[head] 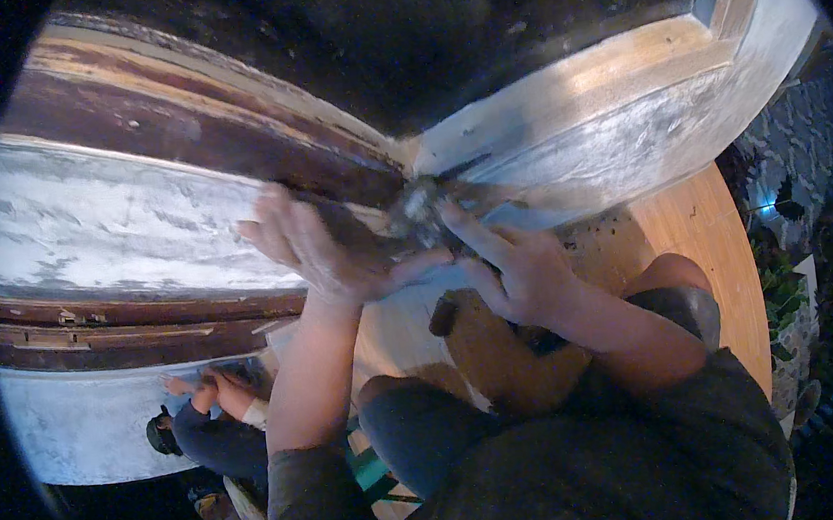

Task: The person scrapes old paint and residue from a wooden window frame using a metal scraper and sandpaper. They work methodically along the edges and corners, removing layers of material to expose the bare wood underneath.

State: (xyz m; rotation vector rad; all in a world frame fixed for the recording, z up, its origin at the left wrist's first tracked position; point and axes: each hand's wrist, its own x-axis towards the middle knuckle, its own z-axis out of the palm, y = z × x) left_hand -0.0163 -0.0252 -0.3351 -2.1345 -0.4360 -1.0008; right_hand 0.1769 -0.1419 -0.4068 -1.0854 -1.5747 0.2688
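Observation:
My left hand is raised before the pale, patchy wall panel on the left, blurred, its fingers spread and nothing visible in it. My right hand is to the right, its index finger extended towards the corner. A blurred grey thing lies between the hands, close to the right fingertips; what it is, and whether the hand grips it, I cannot tell. Behind it the dark brown, worn wooden trim on the left meets a lighter frame on the right.
Another person in a dark cap crouches at lower left, one hand near the wall. Dark specks lie on the wood-look floor below the right-hand wall. Green plants stand beyond the floor's right edge. My bent knees are close beneath my arms.

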